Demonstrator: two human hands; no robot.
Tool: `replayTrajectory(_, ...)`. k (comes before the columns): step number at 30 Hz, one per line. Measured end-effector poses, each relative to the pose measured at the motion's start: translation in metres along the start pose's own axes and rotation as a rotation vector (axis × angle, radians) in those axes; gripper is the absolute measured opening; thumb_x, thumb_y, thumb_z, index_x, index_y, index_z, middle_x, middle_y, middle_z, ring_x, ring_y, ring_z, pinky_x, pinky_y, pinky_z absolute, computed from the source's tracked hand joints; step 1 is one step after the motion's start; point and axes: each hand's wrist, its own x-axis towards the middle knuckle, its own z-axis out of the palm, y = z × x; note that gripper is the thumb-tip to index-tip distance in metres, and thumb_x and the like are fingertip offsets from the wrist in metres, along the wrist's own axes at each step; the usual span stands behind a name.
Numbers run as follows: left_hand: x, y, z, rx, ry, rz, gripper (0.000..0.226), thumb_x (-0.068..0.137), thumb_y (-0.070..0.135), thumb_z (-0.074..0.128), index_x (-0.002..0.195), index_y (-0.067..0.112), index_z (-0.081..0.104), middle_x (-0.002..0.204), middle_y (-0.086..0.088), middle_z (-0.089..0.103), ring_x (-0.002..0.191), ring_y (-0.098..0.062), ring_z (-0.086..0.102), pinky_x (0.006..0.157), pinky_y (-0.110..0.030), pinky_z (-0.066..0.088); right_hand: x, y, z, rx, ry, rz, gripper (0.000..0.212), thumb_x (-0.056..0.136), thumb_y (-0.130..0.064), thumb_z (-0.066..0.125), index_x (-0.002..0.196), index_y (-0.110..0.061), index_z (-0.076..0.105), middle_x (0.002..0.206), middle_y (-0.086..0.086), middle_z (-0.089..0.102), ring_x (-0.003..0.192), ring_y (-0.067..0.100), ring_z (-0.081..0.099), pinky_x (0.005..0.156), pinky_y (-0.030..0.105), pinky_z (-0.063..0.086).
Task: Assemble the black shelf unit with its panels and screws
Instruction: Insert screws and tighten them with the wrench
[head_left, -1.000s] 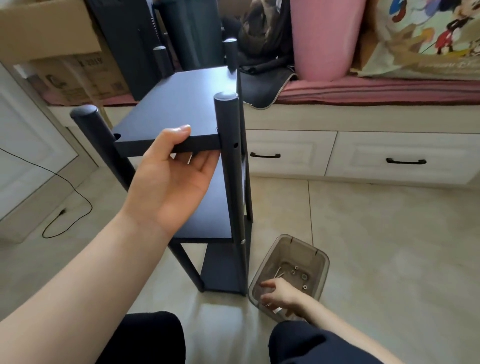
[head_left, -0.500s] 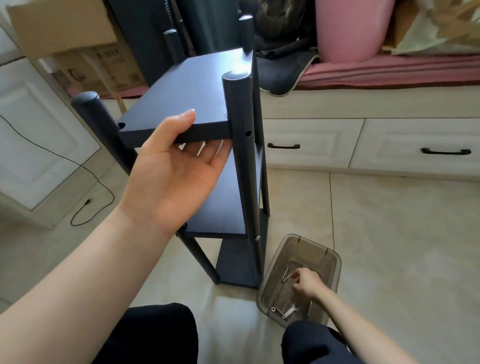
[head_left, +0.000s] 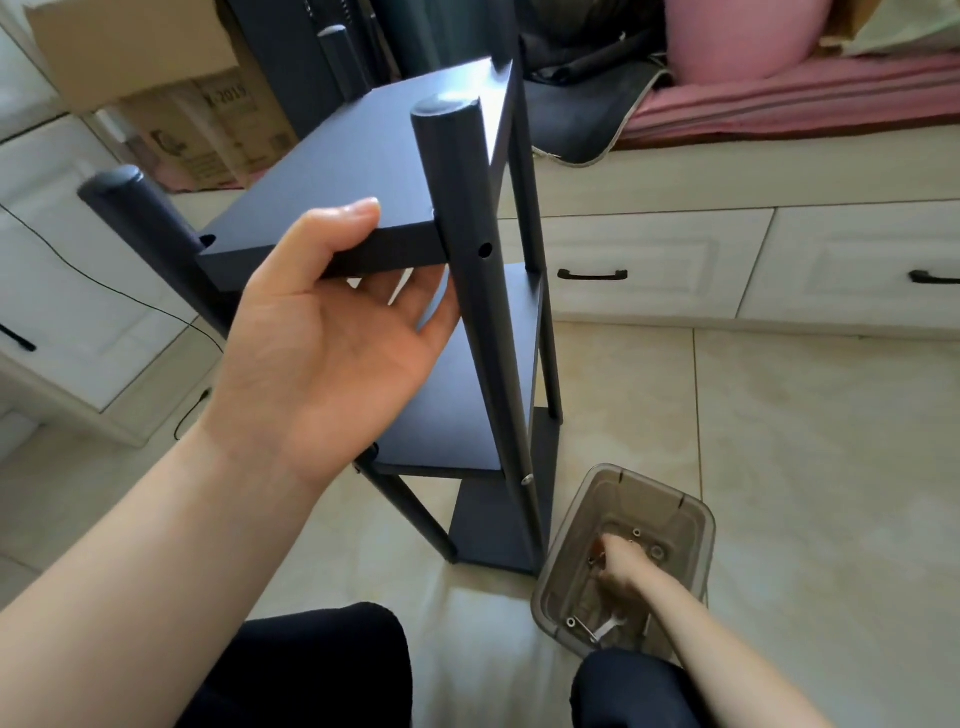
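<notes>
The black shelf unit (head_left: 363, 171) stands on the tile floor with three panels between round posts. My left hand (head_left: 322, 353) grips the front edge of the top panel, thumb on top and fingers underneath. The front right post (head_left: 462, 208) shows an empty screw hole (head_left: 484, 250) at the top panel and a silver screw (head_left: 527, 479) at the middle panel. The front left post (head_left: 135, 218) leans away from the panel's corner. My right hand (head_left: 621, 569) reaches down into a clear plastic bin (head_left: 696, 509) among loose screws (head_left: 657, 551); its fingers are hidden.
A hex key (head_left: 587, 629) lies in the bin's near end. White drawers (head_left: 649, 270) run under a bench with pink cushions (head_left: 779, 104). A cardboard box (head_left: 171, 78) sits at the back left. A black cable (head_left: 104, 280) trails past the white cabinet (head_left: 67, 312).
My right hand has moved from the bin's near left rim to deeper in, among the screws. My left hand keeps its hold on the top panel; the view has shifted slightly.
</notes>
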Motion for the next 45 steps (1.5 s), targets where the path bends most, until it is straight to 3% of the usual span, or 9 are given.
replayTrajectory(6,0.002,0.000,-0.001,0.023,0.021,0.004,0.015,0.085,0.012,0.064,0.090,0.017,0.052,0.132,-0.008,0.049,0.134,-0.027,0.053,0.107,-0.044,0.046,0.005,0.000,0.013,-0.114,-0.016,-0.011,0.038,0.098,-0.009,0.050,0.135,-0.005,0.050,0.135,0.018,0.057,0.122,0.031,0.058,0.096,0.031,0.046)
replayTrajectory(11,0.004,-0.003,-0.005,0.023,0.001,0.033,0.034,0.090,0.018,0.067,0.116,0.018,0.045,0.130,-0.009,0.056,0.126,-0.029,0.061,0.107,-0.047,0.047,0.003,0.001,0.025,-0.197,0.031,-0.033,0.042,0.095,-0.001,0.048,0.137,-0.006,0.049,0.136,0.017,0.054,0.124,0.032,0.056,0.102,0.034,0.046)
replayTrajectory(15,0.006,-0.007,-0.006,0.103,-0.036,0.041,0.006,0.092,0.019,0.067,0.094,0.015,0.063,0.115,-0.008,0.068,0.128,-0.028,0.059,0.104,-0.044,0.050,0.001,0.003,0.018,-0.206,0.054,-0.072,0.038,0.096,-0.001,0.047,0.134,-0.006,0.051,0.134,0.017,0.055,0.122,0.030,0.057,0.101,0.033,0.045)
replayTrajectory(18,0.008,-0.008,-0.005,0.182,-0.051,0.063,0.013,0.091,0.020,0.065,0.081,0.015,0.070,0.105,-0.006,0.072,0.125,-0.026,0.062,0.105,-0.042,0.050,-0.008,0.005,0.009,-0.187,0.068,-0.077,0.032,0.097,-0.002,0.044,0.127,-0.007,0.052,0.129,0.017,0.057,0.118,0.028,0.059,0.097,0.031,0.046)
replayTrajectory(22,0.010,-0.010,-0.005,0.197,-0.072,0.078,0.020,0.094,0.020,0.062,0.081,0.017,0.076,0.102,-0.006,0.075,0.111,-0.021,0.068,0.099,-0.038,0.053,-0.023,0.002,-0.008,-0.134,0.089,-0.092,0.027,0.097,-0.003,0.045,0.120,-0.007,0.059,0.122,0.015,0.063,0.111,0.026,0.061,0.089,0.028,0.043)
replayTrajectory(26,0.012,-0.010,-0.006,0.203,-0.044,0.110,0.016,0.095,0.018,0.062,0.105,0.008,0.068,0.107,-0.010,0.073,0.105,-0.021,0.070,0.094,-0.034,0.055,-0.056,-0.012,-0.034,-0.078,0.112,-0.123,0.025,0.099,-0.015,0.052,0.120,-0.006,0.062,0.122,0.012,0.066,0.113,0.028,0.062,0.094,0.031,0.047)
replayTrajectory(30,0.014,-0.010,-0.006,0.154,-0.001,0.128,0.037,0.091,0.016,0.067,0.122,0.002,0.054,0.121,-0.022,0.059,0.107,-0.027,0.068,0.094,-0.036,0.055,-0.101,-0.030,-0.076,0.035,0.209,-0.172,0.019,0.098,-0.019,0.059,0.114,-0.012,0.066,0.116,0.005,0.070,0.107,0.018,0.066,0.095,0.031,0.052)
replayTrajectory(37,0.006,-0.010,-0.001,0.068,0.006,0.090,0.028,0.088,0.008,0.066,0.114,0.002,0.057,0.119,-0.023,0.059,0.111,-0.032,0.066,0.098,-0.038,0.055,-0.210,-0.094,-0.168,0.430,0.423,-0.325,0.006,0.095,-0.014,0.064,0.096,-0.016,0.070,0.085,0.002,0.074,0.077,0.011,0.073,0.077,0.031,0.061)
replayTrajectory(45,0.007,-0.008,0.002,0.030,-0.021,-0.035,0.008,0.095,0.010,0.058,0.094,0.009,0.066,0.099,-0.010,0.067,0.104,-0.026,0.064,0.104,-0.037,0.050,-0.309,-0.148,-0.230,0.904,0.559,-0.490,0.012,0.094,-0.004,0.062,0.100,-0.007,0.072,0.087,0.014,0.075,0.079,0.021,0.074,0.072,0.024,0.059)
